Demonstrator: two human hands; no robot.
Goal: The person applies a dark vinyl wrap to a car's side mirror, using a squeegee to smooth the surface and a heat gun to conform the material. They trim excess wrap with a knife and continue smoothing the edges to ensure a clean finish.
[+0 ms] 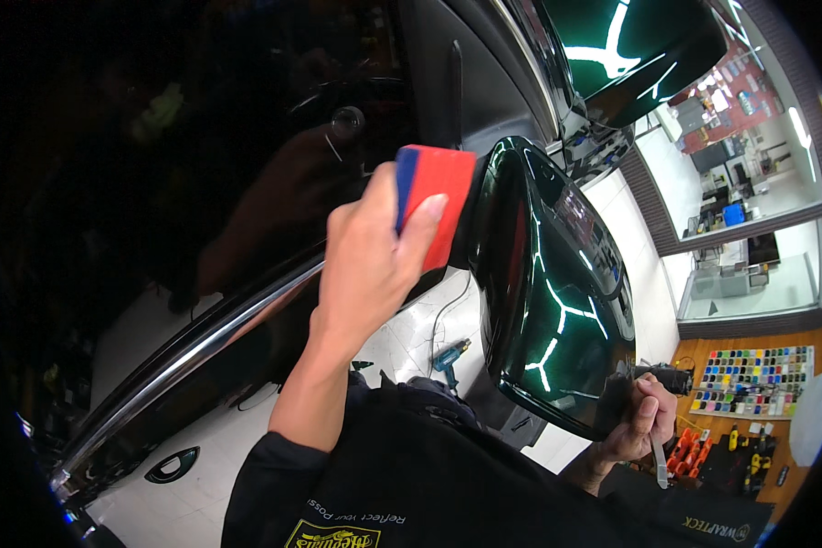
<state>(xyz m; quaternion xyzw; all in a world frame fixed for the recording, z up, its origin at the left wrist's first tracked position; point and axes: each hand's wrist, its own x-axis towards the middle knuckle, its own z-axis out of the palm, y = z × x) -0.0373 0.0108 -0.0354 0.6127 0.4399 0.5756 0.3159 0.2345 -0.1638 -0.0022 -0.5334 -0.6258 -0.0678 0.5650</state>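
Note:
My left hand (370, 251) is closed around a flat red squeegee (443, 196) with a blue edge, thumb laid on its red face. It is raised beside the dark car window, just left of the glossy dark green side mirror (557, 320). At the mirror's lower right end, my right hand (644, 422) is closed, fingers pinched together by a dark flap (616, 397) that looks like film. A thin pale strip (659, 464) sticks out below its fingers. What else the fingertips grip is hidden.
A chrome trim strip (201, 340) runs along the car door under the dark window (247, 137). A teal heat gun (450, 358) with a cable lies below the mirror. To the right are a color swatch board (749, 382) and orange-handled tools (690, 452).

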